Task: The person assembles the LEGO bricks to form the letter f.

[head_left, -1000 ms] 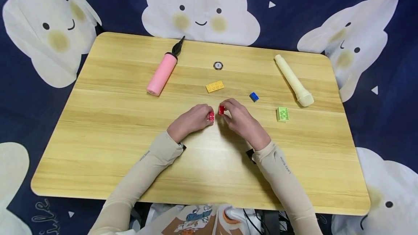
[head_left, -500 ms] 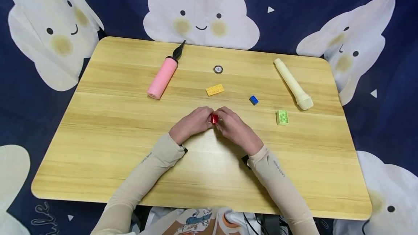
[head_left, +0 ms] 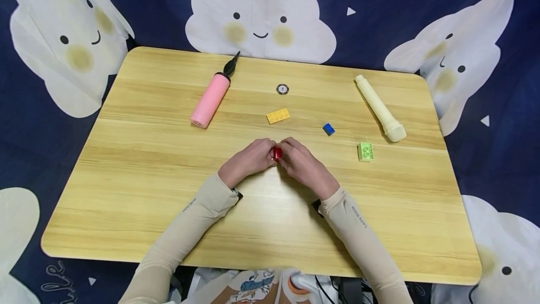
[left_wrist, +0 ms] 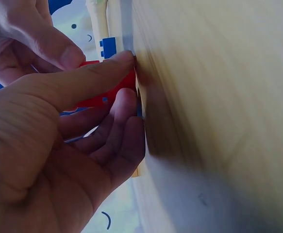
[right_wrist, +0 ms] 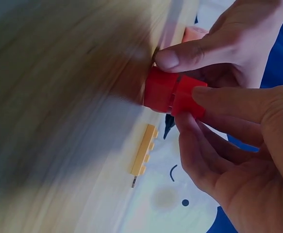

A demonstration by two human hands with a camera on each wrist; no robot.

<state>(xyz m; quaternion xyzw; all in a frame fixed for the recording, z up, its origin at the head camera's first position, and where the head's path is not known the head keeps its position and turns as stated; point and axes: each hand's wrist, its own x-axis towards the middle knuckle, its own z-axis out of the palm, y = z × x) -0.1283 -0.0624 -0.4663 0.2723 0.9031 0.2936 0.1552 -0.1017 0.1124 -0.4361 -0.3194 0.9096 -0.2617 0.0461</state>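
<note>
The table [head_left: 126,191] bears pink pump [head_left: 209,101]; disc [head_left: 282,89]; yellow brick [head_left: 278,116]; blue brick [head_left: 328,129]; green brick [head_left: 365,152]; baton [head_left: 377,105].

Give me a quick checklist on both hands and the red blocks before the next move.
1. Left hand has a grip on its red block: ok.
2. Right hand has a grip on the other red block: ok.
3. Seam between the two closed: not ok; the right wrist view shows a narrow gap.
4. Studs lined up with the sockets: cannot tell; the joint is too small and partly hidden.
5. Yellow block, blue block and green block apart from both hands: ok.
</note>
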